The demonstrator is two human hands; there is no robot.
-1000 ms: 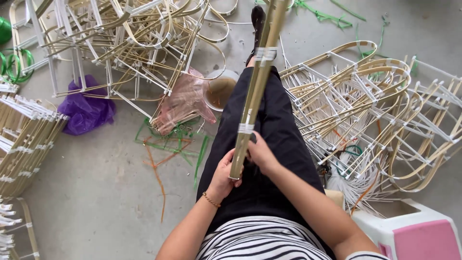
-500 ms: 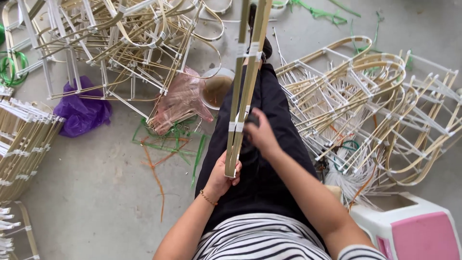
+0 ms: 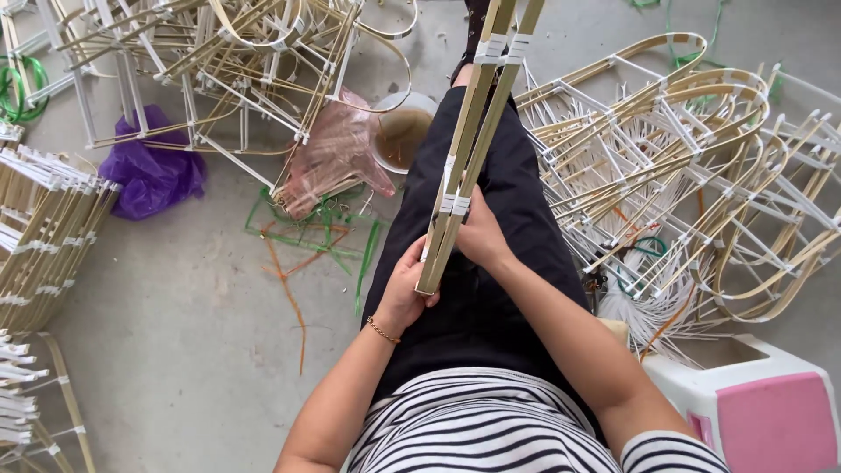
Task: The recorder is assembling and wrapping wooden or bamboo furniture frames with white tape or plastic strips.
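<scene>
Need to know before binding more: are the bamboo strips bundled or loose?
Bundled: white tape bands wrap the bamboo strips; both hands grip the lower end.

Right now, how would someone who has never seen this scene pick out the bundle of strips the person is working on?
Start at the black trousers in the middle of the view. Above the lap, both hands grip the bamboo strip bundle: left hand at its lower end, right hand higher. Unlike the bent frames piled around, it is straight, white-taped and lifted off the floor.

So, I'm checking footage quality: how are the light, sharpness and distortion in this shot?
Head view: soft, even light, faint shadows, no glare; left hand, right hand and bamboo strip bundle sharp; wide-angle lens bends the bamboo frames toward the edges.
</scene>
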